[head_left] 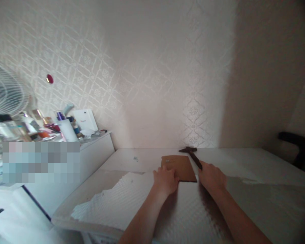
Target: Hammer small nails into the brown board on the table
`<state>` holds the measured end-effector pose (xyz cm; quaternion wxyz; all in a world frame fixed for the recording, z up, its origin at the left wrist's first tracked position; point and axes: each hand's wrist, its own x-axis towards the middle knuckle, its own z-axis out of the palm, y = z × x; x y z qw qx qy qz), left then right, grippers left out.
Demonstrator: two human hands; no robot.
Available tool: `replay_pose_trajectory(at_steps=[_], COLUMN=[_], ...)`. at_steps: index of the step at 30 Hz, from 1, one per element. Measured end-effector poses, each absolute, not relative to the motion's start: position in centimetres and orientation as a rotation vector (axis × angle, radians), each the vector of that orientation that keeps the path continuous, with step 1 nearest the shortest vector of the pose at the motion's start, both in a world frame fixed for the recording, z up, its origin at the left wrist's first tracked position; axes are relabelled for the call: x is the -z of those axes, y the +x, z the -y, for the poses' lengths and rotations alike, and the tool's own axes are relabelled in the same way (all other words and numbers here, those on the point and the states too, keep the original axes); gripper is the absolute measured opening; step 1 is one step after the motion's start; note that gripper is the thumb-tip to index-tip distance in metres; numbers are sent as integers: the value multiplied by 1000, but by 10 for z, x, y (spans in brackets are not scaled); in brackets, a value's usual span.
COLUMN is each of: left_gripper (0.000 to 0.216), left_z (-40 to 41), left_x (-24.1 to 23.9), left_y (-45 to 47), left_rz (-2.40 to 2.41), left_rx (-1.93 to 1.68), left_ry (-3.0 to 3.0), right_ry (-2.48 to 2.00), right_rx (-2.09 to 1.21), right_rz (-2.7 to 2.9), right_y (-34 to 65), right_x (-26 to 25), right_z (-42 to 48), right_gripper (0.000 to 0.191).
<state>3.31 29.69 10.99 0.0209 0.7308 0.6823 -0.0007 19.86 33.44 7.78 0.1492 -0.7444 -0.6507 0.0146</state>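
A brown wooden board [180,167] lies flat on the white table [256,166] near the wall. My left hand [165,180] rests on the board's near left corner with its fingers curled over the edge. My right hand [211,177] is wrapped round the dark handle of a hammer [193,155], whose head lies just beyond the board's far right corner. Something small and pale sits on the board's far left part; I cannot make it out.
Torn white textured paper [122,201] covers the table's near part. Small metal bits [135,158] lie on the table to the left. A white cabinet [96,152] with bottles and a fan [5,88] stands left. A dark chair arm [297,140] shows at right.
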Motion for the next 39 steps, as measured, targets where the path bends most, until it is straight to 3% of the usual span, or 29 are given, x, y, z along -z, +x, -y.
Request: replay_pose_trajectory(at_steps=[5, 11, 25, 39], left_gripper=[42, 34, 29, 30], left_z=[-295, -296, -367, -387], left_x=[-114, -118, -86, -97], left_y=[29, 29, -15, -128], left_rz=[-2078, -2145, -2423, -2597], left_rx=[44, -34, -685, -504], left_ry=[2292, 2306, 2103, 1838], right_ry=[-2016, -1458, -1381, -1402], right_rx=[170, 25, -137, -148], right_rz=[1836, 2169, 2227, 2204], right_y=[190, 164, 161, 158], right_x=[-76, -52, -44, -46], right_z=[-332, -340, -353, -351], right_gripper=[40, 47, 46, 46])
